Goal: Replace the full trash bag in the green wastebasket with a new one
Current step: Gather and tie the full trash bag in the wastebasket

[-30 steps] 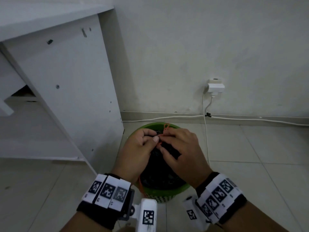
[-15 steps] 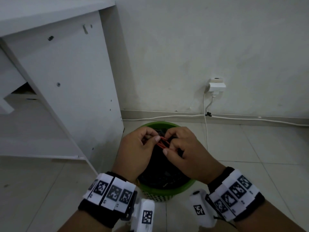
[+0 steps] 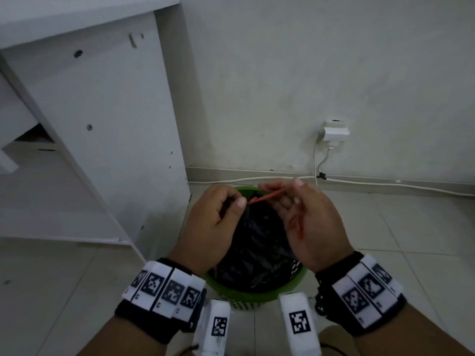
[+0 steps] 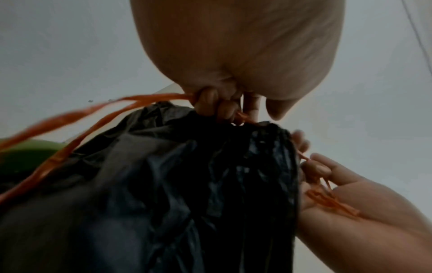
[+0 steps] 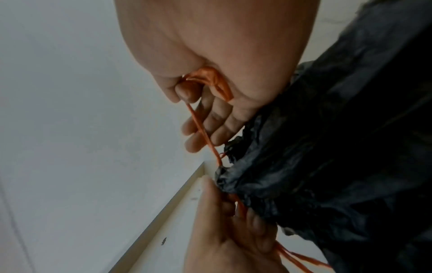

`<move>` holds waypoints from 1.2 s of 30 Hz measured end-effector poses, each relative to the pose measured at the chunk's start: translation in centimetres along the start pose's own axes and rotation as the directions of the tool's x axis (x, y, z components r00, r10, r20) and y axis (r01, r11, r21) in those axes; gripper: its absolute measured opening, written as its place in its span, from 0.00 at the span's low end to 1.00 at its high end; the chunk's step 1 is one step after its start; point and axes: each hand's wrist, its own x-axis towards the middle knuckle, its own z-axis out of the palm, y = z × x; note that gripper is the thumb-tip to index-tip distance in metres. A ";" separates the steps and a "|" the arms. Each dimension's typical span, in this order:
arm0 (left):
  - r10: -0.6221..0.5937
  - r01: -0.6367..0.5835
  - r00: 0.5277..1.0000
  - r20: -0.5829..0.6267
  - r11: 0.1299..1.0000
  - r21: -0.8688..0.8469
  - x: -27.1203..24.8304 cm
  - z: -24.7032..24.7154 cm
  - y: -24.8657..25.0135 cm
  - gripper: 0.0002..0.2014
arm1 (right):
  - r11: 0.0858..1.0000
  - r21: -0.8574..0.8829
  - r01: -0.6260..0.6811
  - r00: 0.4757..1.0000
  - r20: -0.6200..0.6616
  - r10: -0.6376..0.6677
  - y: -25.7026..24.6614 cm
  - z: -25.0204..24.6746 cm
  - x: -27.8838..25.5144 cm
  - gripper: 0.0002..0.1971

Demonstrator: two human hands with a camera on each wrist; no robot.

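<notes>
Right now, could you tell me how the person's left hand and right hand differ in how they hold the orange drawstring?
The left hand has curled fingers and pinches the orange drawstring at the gathered mouth of the black trash bag; the right hand has looser, spread fingers, with the string running across its palm. The left hand sits lower; the right hand draws its end up and away. Both grip the same drawstring above the green wastebasket.
</notes>
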 end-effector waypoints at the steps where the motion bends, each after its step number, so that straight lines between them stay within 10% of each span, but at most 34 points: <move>1: -0.001 0.001 1.000 0.022 0.999 -0.035 0.0 -0.3 -0.1 0.11 | 0.993 0.117 -0.032 0.999 -0.030 0.035 0.1 0.3 0.2 0.18; 7: 0.042 -0.112 0.962 0.270 0.961 0.253 0.2 -1.7 -3.1 0.21 | 0.955 -0.293 -0.041 0.997 -0.072 0.021 1.8 -1.2 1.2 0.21; 12: 0.246 -0.366 0.913 0.325 0.846 0.388 -1.8 -1.8 -6.6 0.28 | 0.560 -0.828 0.039 0.997 0.074 0.039 2.5 -4.3 1.5 0.23; 22: 0.366 -0.514 0.849 0.381 0.735 0.441 -2.1 -1.3 -7.1 0.13 | 0.416 -0.909 -0.032 0.999 -0.042 -0.016 2.6 -5.5 1.7 0.22; 28: 0.387 -0.332 0.918 0.090 0.623 0.709 -1.9 -1.7 -4.1 0.08 | 0.053 -0.981 0.186 0.980 0.182 -0.076 2.0 -4.2 0.8 0.20; 31: 0.343 -0.253 0.939 -0.022 0.735 0.629 -2.0 -1.1 -4.2 0.10 | 0.218 -0.967 0.133 0.991 0.133 -0.014 1.6 -3.3 0.8 0.24; 36: 0.340 -0.238 0.933 -0.121 0.832 0.501 -2.6 -0.3 -3.3 0.10 | 0.918 -0.355 -0.178 0.971 -0.217 0.104 0.7 -2.1 1.2 0.19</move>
